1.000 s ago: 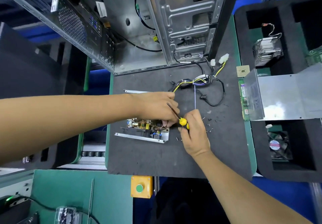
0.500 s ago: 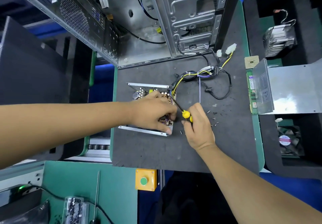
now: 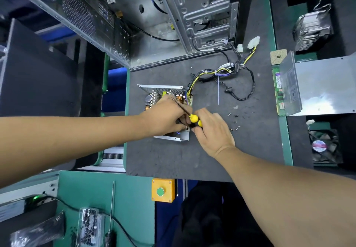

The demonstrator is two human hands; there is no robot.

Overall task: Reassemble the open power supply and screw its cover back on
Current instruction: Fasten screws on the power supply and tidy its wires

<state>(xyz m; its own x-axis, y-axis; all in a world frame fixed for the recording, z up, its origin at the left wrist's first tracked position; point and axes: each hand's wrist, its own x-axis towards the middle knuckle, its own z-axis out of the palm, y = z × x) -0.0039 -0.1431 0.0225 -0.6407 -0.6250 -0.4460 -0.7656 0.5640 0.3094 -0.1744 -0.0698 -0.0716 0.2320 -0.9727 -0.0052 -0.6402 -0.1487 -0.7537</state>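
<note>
The open power supply (image 3: 165,110) lies on the dark mat (image 3: 192,156) covering the table, its circuit board exposed and its wire bundle (image 3: 221,77) trailing off to the right. The left hand (image 3: 165,117) rests over the board with its fingers curled down at the near right corner, apparently pinching something small there, though what cannot be told. The right hand (image 3: 212,129) has its fingers closed around the yellow-handled screwdriver (image 3: 192,118), whose shaft slants up and left across the left hand. The likeliest trouble is a slip: the tip could skid onto the bare components, or a small screw could drop among them, since the left hand hides the working spot. Loose screws (image 3: 235,121) scattered just right of the hands could also roll or be brushed away. The metal cover (image 3: 317,87) sits well apart on the right, not yet fitted. An empty computer case (image 3: 154,15) lies at the far side of the mat, foam trays with a fan (image 3: 323,146) and heatsink (image 3: 312,29) flank the right, and a yellow button box (image 3: 162,190) sits at the near edge.
</note>
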